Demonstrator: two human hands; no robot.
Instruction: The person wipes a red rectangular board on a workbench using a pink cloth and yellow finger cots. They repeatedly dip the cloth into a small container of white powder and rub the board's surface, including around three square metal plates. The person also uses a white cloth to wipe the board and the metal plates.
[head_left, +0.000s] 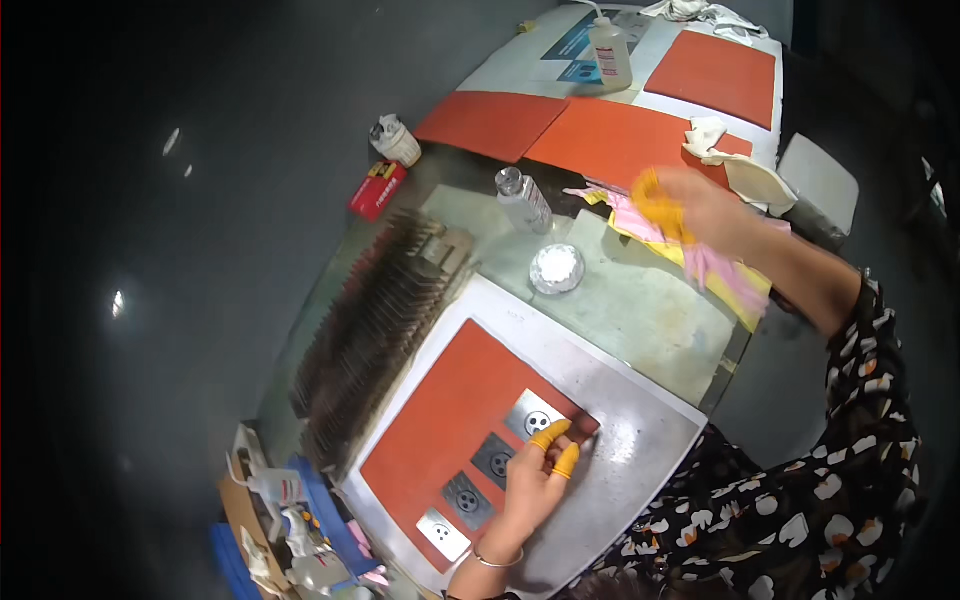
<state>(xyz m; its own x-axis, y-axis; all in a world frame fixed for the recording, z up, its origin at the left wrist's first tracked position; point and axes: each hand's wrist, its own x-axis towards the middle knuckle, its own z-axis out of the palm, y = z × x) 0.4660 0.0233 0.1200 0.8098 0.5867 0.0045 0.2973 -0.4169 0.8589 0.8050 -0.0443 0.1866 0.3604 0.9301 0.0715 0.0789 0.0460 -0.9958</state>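
Observation:
My left hand (538, 480), with yellow finger cots, is closed at the lower right edge of a silvery metal plate (524, 405) with a round dark mark. Its fingertips cover that edge. Two darker grey plates (467, 500) and another bright plate (443, 535) lie in a row beside it on a red-brown mat (430, 430). My right hand (690, 208), smeared by motion, is raised over a pink and yellow cloth (715, 270). Its fingers, also in yellow cots, are curled; a thin dark tip shows beyond them, too blurred to name.
A round silvery dish (557, 269) and a clear bottle (524, 200) stand beyond the mat. Left of it lies a bristly dark rack (375, 340). Orange mats (600, 135) and a spout bottle (610, 55) are on the far table. A grey stool (820, 185) stands at right.

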